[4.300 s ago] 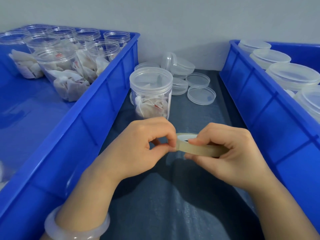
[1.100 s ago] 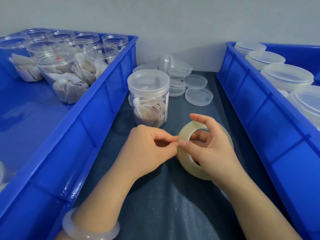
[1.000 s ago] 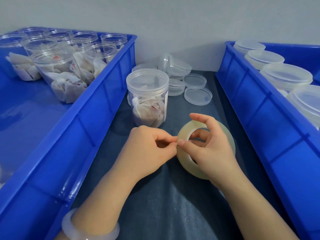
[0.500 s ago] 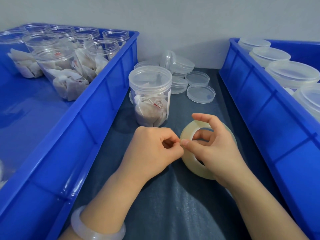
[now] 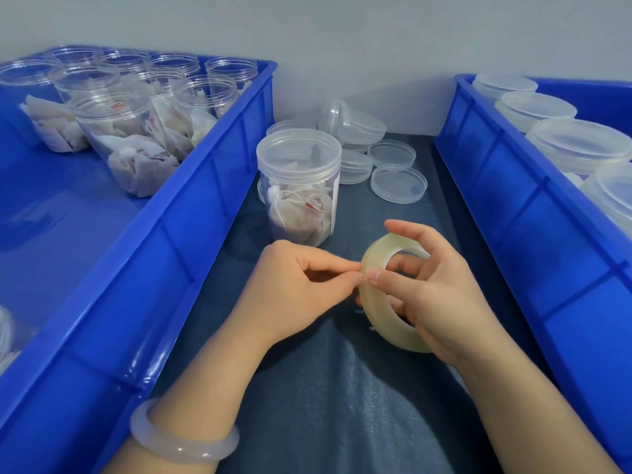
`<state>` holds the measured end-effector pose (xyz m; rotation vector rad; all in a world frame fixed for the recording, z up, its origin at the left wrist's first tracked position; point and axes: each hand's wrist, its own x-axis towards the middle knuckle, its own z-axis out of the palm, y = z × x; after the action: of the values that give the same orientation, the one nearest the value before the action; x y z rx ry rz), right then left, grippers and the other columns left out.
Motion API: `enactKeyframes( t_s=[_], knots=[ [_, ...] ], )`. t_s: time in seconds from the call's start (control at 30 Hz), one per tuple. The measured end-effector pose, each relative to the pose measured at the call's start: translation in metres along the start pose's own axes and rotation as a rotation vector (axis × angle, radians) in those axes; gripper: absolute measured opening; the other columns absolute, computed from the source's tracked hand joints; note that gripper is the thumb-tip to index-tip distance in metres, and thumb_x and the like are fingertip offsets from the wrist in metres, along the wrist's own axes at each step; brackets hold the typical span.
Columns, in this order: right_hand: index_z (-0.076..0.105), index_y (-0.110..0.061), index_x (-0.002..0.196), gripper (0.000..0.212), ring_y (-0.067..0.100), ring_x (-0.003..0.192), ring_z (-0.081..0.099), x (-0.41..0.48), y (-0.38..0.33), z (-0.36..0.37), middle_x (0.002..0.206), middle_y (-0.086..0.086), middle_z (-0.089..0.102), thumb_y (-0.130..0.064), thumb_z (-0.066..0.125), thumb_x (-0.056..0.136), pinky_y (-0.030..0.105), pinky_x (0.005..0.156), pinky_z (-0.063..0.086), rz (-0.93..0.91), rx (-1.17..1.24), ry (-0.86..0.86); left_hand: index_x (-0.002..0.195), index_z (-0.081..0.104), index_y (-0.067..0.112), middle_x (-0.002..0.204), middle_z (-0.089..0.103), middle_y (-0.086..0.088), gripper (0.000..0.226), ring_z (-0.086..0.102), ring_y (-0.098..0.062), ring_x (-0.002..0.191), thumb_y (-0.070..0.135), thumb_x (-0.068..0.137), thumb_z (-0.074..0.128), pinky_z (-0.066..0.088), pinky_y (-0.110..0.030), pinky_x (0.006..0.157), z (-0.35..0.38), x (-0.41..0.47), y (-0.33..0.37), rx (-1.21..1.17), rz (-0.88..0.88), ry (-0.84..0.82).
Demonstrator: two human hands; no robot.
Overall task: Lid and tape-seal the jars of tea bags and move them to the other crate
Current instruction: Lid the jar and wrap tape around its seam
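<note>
Tape roll (image 5: 383, 319) tipped onto edge since start, axis left-right

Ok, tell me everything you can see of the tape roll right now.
The tape roll is a ring of clear, yellowish tape on a pale core. It stands tilted on edge over the dark cloth, nearer than the lidded jar. The right hand grips it, fingers through the hole, thumb on the outer band. The left hand pinches at that band beside the thumb; no free end shows.
</note>
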<state>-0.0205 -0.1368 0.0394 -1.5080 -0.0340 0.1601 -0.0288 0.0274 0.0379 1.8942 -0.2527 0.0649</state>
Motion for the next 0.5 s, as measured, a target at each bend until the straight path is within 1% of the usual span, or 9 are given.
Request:
enactKeyframes(
  t_s=[0.03, 0.13, 0.23, 0.3, 0.33, 0.37, 0.43, 0.47, 0.5],
  knots=[
    [0.052, -0.026, 0.116, 0.052, 0.036, 0.067, 0.070, 0.000, 0.001, 0.001, 0.074, 0.011, 0.070, 0.006, 0.068, 0.079, 0.053, 0.070, 0.056, 0.000, -0.006, -0.002, 0.085, 0.077, 0.030, 0.071, 0.073, 0.012, 0.020, 0.071, -0.003, 0.071, 0.011, 0.080, 0.073, 0.055, -0.017, 0.072, -0.001, 0.000, -0.001, 0.012, 0.014, 0.007],
    [0.053, -0.028, 0.114, 0.051, 0.037, 0.070, 0.070, 0.001, 0.004, 0.001, 0.078, 0.014, 0.070, 0.005, 0.069, 0.079, 0.058, 0.077, 0.052, -0.010, -0.058, 0.006, 0.085, 0.075, 0.032, 0.070, 0.072, 0.016, 0.020, 0.070, -0.001, 0.068, 0.015, 0.076, 0.075, 0.054, -0.014, 0.068, 0.002, -0.002, -0.003, 0.056, 0.054, 0.037],
    [0.055, -0.030, 0.112, 0.050, 0.043, 0.080, 0.067, 0.001, 0.005, 0.000, 0.084, 0.020, 0.069, 0.003, 0.070, 0.078, 0.059, 0.078, 0.051, -0.016, -0.089, -0.001, 0.082, 0.077, 0.027, 0.067, 0.072, 0.015, 0.013, 0.068, -0.007, 0.064, 0.025, 0.070, 0.072, 0.055, -0.021, 0.064, 0.006, -0.003, -0.005, 0.106, 0.107, 0.096],
    [0.055, -0.031, 0.113, 0.050, 0.041, 0.079, 0.067, 0.001, 0.005, -0.001, 0.084, 0.020, 0.069, 0.002, 0.071, 0.078, 0.053, 0.073, 0.053, -0.016, -0.098, -0.013, 0.079, 0.079, 0.020, 0.065, 0.071, 0.010, 0.014, 0.066, -0.011, 0.060, 0.023, 0.069, 0.070, 0.053, -0.025, 0.061, 0.007, -0.002, -0.006, 0.136, 0.147, 0.129],
    [0.055, -0.031, 0.113, 0.050, 0.037, 0.076, 0.067, 0.001, 0.004, -0.002, 0.082, 0.020, 0.069, 0.001, 0.071, 0.078, 0.049, 0.069, 0.052, -0.016, -0.100, -0.016, 0.078, 0.079, 0.017, 0.064, 0.071, 0.007, 0.013, 0.064, -0.012, 0.059, 0.021, 0.069, 0.070, 0.052, -0.027, 0.060, 0.008, -0.002, -0.007, 0.153, 0.171, 0.139],
    [0.055, -0.031, 0.114, 0.050, 0.034, 0.073, 0.067, 0.001, 0.003, -0.002, 0.081, 0.020, 0.069, 0.001, 0.070, 0.078, 0.048, 0.067, 0.052, -0.015, -0.096, -0.024, 0.076, 0.079, 0.015, 0.063, 0.070, 0.005, 0.012, 0.063, -0.012, 0.057, 0.019, 0.068, 0.070, 0.051, -0.028, 0.058, 0.009, -0.002, -0.006, 0.170, 0.194, 0.150],
    [0.054, -0.028, 0.114, 0.050, 0.032, 0.068, 0.068, -0.001, 0.002, -0.002, 0.078, 0.023, 0.067, 0.004, 0.069, 0.079, 0.048, 0.061, 0.054, 0.002, -0.047, -0.062, 0.074, 0.079, 0.014, 0.063, 0.070, 0.007, 0.010, 0.062, -0.007, 0.054, 0.014, 0.069, 0.070, 0.052, -0.023, 0.056, 0.009, -0.001, -0.004, 0.178, 0.220, 0.175],
    [0.054, -0.027, 0.114, 0.050, 0.033, 0.065, 0.068, -0.002, 0.002, 0.000, 0.076, 0.022, 0.066, 0.007, 0.067, 0.079, 0.042, 0.055, 0.055, 0.015, -0.005, -0.092, 0.073, 0.078, 0.013, 0.061, 0.070, 0.008, 0.009, 0.063, -0.004, 0.053, 0.011, 0.069, 0.070, 0.052, -0.020, 0.056, 0.008, 0.000, -0.003, 0.162, 0.215, 0.186],
    [0.054, -0.025, 0.114, 0.050, 0.033, 0.062, 0.069, -0.003, 0.002, 0.001, 0.075, 0.021, 0.067, 0.009, 0.066, 0.079, 0.036, 0.051, 0.054, 0.027, 0.034, -0.118, 0.072, 0.077, 0.014, 0.059, 0.069, 0.008, 0.010, 0.064, -0.004, 0.052, 0.007, 0.071, 0.070, 0.052, -0.017, 0.056, 0.007, 0.001, -0.003, 0.134, 0.197, 0.189]
  ],
)
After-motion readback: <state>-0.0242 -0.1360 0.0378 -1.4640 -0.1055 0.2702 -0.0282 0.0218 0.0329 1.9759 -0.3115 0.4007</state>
